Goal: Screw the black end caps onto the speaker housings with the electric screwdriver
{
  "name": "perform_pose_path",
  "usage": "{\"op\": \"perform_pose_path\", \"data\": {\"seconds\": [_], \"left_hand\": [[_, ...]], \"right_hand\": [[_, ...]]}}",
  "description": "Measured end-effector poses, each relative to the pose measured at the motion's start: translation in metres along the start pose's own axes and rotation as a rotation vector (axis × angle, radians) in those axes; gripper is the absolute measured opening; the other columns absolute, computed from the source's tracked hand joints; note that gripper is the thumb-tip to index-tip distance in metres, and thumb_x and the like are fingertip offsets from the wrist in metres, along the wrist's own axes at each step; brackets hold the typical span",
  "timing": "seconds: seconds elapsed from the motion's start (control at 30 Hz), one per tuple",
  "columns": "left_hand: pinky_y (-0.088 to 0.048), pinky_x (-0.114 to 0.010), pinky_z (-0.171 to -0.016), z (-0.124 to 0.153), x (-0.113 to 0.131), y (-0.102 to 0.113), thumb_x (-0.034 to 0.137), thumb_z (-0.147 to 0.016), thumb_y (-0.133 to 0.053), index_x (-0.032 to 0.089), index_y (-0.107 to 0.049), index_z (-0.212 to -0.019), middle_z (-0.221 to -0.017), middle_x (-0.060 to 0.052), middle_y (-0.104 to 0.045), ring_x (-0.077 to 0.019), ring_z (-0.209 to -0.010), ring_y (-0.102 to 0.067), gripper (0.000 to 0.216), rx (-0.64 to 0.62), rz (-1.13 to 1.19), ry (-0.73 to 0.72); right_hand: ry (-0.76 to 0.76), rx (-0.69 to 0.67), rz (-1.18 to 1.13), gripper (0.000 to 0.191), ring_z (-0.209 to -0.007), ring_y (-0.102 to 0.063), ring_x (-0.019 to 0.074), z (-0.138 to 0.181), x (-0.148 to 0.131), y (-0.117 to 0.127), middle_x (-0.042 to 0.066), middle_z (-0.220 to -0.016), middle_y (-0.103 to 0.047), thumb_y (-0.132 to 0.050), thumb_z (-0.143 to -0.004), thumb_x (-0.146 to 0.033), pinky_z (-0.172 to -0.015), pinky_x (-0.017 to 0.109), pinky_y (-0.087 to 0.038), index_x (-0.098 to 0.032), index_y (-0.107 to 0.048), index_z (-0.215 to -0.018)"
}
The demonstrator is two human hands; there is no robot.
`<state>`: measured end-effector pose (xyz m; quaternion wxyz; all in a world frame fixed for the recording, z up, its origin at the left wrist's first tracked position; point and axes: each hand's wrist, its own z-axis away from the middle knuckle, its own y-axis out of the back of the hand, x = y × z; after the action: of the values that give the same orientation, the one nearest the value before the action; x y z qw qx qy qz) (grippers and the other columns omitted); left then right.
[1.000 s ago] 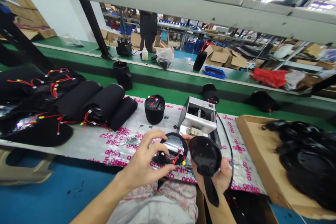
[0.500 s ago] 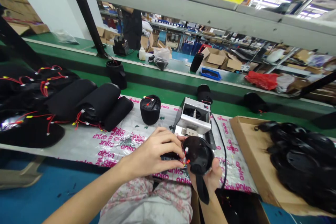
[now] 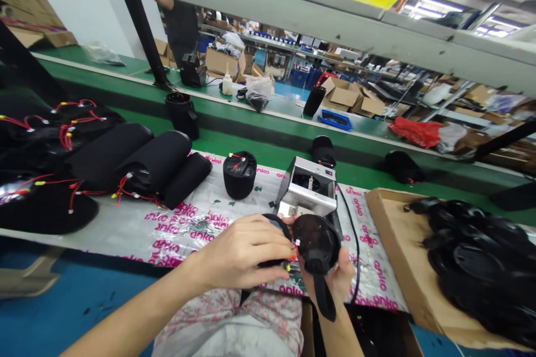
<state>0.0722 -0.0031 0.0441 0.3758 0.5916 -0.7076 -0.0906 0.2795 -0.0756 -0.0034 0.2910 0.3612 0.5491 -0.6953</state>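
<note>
My right hand (image 3: 339, 273) grips a round black end cap (image 3: 317, 240) with a black strap (image 3: 323, 297) hanging down from it. A small white connector shows on the cap's inner face. Beside it, my left hand (image 3: 249, 251) has thumb and fingers closed around thin red wires (image 3: 293, 256) with a yellow connector by the thumb tip. Behind the left fingers is a dark rounded part (image 3: 274, 226), mostly hidden. Just beyond both hands stands a silver machine (image 3: 312, 189) with an open top.
Black cylinders with red wires (image 3: 154, 162) lie piled at left. A short black cylinder (image 3: 239, 175) stands upright left of the machine. A cardboard tray (image 3: 397, 256) of black parts is at right. A black cable (image 3: 354, 228) runs along the bench. Overhead spans a grey shelf beam (image 3: 251, 0).
My left hand has shifted slightly down and left, its thumb lower, uncovering more of the dark rounded part. The cap stays in my right hand. A person in the background has moved left.
</note>
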Motion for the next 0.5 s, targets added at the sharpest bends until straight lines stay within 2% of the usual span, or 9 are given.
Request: {"op": "perform_pose_path", "data": {"seconds": [0.1,0.23,0.33,0.4,0.43,0.5], "left_hand": [[-0.060,-0.040,-0.092,-0.001,0.003,-0.001,0.015,-0.101,-0.073,0.022,-0.075,-0.118,-0.111,-0.005,-0.089,-0.0231,-0.099,-0.085,0.019,0.010,-0.014,0.026],[-0.056,-0.036,-0.085,-0.001,0.005,-0.013,0.017,-0.103,-0.076,0.021,-0.073,-0.103,-0.094,-0.001,-0.087,-0.0185,-0.085,-0.083,0.005,0.173,-0.025,0.128],[-0.058,-0.031,-0.080,0.000,0.005,-0.024,0.028,-0.103,-0.081,0.020,-0.068,-0.103,-0.092,0.000,-0.083,-0.0156,-0.079,-0.080,0.014,0.308,0.030,0.300],[-0.058,-0.027,-0.072,0.000,0.006,-0.028,0.037,-0.100,-0.084,0.021,-0.065,-0.099,-0.088,0.001,-0.079,-0.0150,-0.077,-0.077,0.025,0.381,0.053,0.407],[-0.056,-0.027,-0.069,0.000,0.006,-0.030,0.039,-0.099,-0.085,0.022,-0.063,-0.094,-0.084,0.002,-0.077,-0.0148,-0.076,-0.075,0.029,0.401,0.044,0.425],[-0.054,-0.027,-0.070,0.001,0.006,-0.032,0.037,-0.099,-0.085,0.022,-0.059,-0.085,-0.076,0.004,-0.073,-0.0139,-0.071,-0.070,0.033,0.401,-0.002,0.372]], "right_hand": [[-0.024,0.010,-0.005,0.074,-0.142,-0.067,0.0401,0.004,-0.004,-0.010,0.009,-0.123,-0.085,-0.073,-0.085,-0.086,-0.122,0.057,-0.057,-0.027,-0.085,-0.127],[-0.018,-0.006,-0.009,0.067,-0.139,-0.070,0.0393,0.005,-0.008,-0.017,0.010,-0.126,-0.084,-0.076,-0.085,-0.083,-0.118,0.056,-0.060,-0.028,-0.087,-0.121],[0.041,-0.032,-0.017,0.055,-0.136,-0.072,0.0389,-0.001,-0.011,-0.015,0.009,-0.116,-0.086,-0.080,-0.085,-0.078,-0.116,0.057,-0.061,-0.029,-0.090,-0.107],[0.090,-0.076,0.006,0.054,-0.136,-0.072,0.0395,-0.006,-0.015,-0.016,0.010,-0.111,-0.087,-0.078,-0.086,-0.077,-0.116,0.058,-0.061,-0.028,-0.090,-0.106],[0.111,-0.101,0.024,0.056,-0.137,-0.071,0.0398,-0.008,-0.018,-0.017,0.011,-0.110,-0.087,-0.076,-0.088,-0.078,-0.116,0.059,-0.061,-0.027,-0.090,-0.108],[0.145,-0.151,0.061,0.059,-0.139,-0.069,0.0405,-0.012,-0.022,-0.021,0.012,-0.110,-0.086,-0.071,-0.090,-0.079,-0.117,0.060,-0.060,-0.026,-0.089,-0.109]]}}
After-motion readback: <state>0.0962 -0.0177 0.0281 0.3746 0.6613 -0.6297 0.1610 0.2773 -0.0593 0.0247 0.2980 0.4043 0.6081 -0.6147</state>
